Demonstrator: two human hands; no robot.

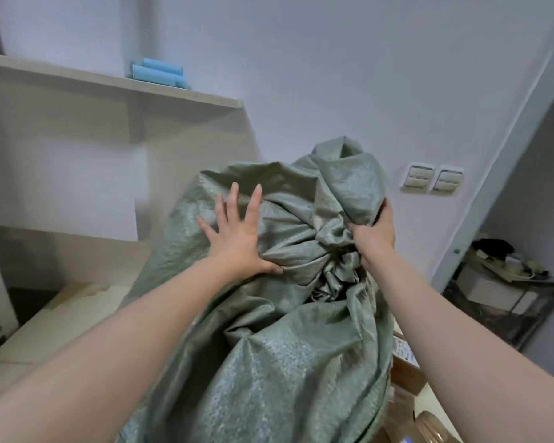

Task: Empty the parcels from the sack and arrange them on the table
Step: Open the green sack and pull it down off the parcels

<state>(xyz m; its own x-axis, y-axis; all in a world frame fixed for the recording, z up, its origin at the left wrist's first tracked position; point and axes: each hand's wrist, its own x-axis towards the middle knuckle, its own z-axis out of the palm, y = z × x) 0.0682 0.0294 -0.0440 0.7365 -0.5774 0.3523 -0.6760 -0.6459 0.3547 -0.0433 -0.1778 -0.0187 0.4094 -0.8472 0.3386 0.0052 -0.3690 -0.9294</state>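
While blue rolls (159, 73) lie on the shelf (109, 81) at far left, I see the left hand (237, 231) spread flat, fingers straight, pressing the side of the sack (269, 346). Green, woven and crumpled, the sack rises bulky over the right side of the pale worktop (45, 330). The right hand (376, 238) is clamped on a bunched fold near its top. Just beside its lower right, a brown parcel (403, 356) with a white label peeks out.
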